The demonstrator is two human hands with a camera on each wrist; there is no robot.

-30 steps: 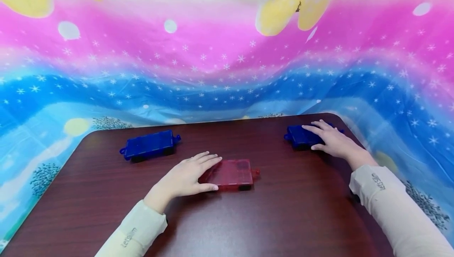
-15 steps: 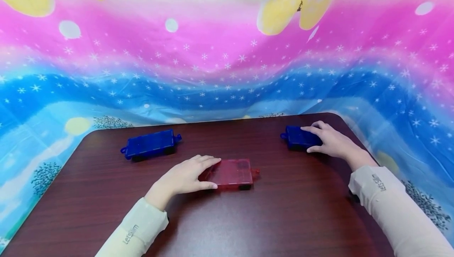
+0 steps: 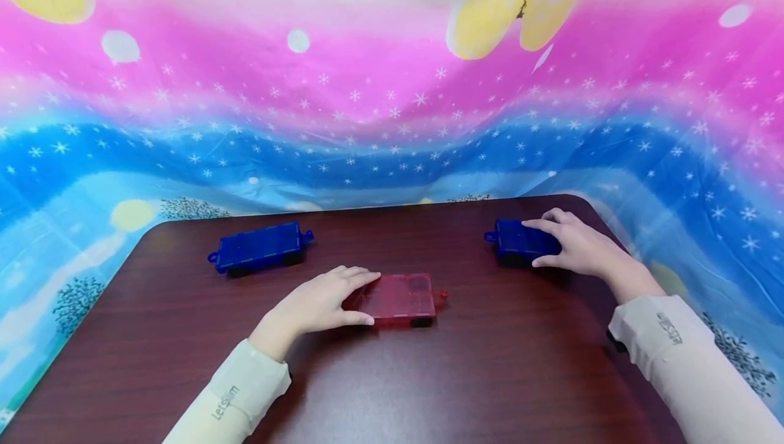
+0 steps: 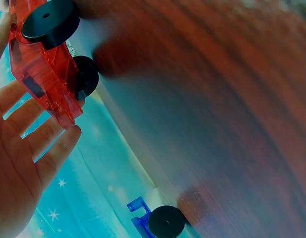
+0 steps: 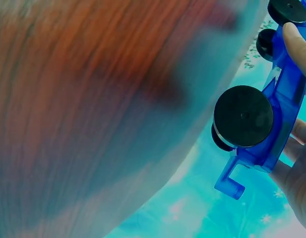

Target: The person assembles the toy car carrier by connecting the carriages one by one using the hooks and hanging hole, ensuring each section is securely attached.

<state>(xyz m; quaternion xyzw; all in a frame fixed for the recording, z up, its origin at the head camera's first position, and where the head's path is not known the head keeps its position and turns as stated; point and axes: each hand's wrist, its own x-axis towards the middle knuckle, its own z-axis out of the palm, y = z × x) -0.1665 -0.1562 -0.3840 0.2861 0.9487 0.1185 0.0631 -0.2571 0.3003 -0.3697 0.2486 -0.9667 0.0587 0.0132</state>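
A see-through red toy wagon (image 3: 401, 297) with black wheels and a hitch stands mid-table. My left hand (image 3: 321, 301) holds its left end, thumb along the near side and fingers over the far side. In the left wrist view, the fingers (image 4: 56, 148) reach behind the red wagon (image 4: 46, 74). At the back right is a blue toy wagon (image 3: 520, 240). My right hand (image 3: 578, 243) grips its right part, hiding that end. The right wrist view shows the thumb (image 5: 297, 47) against the side of this blue wagon (image 5: 286, 109), with the other fingers behind it.
A second blue toy wagon (image 3: 260, 248) stands at the back left of the dark wooden table (image 3: 478, 383), hitches at both ends. A colourful printed curtain (image 3: 367, 90) hangs just behind and beside the table edges.
My right fingers, laid flatter over the blue wagon before, now bend around its end. That wagon has shifted slightly left. My left hand and the red wagon have hardly moved.
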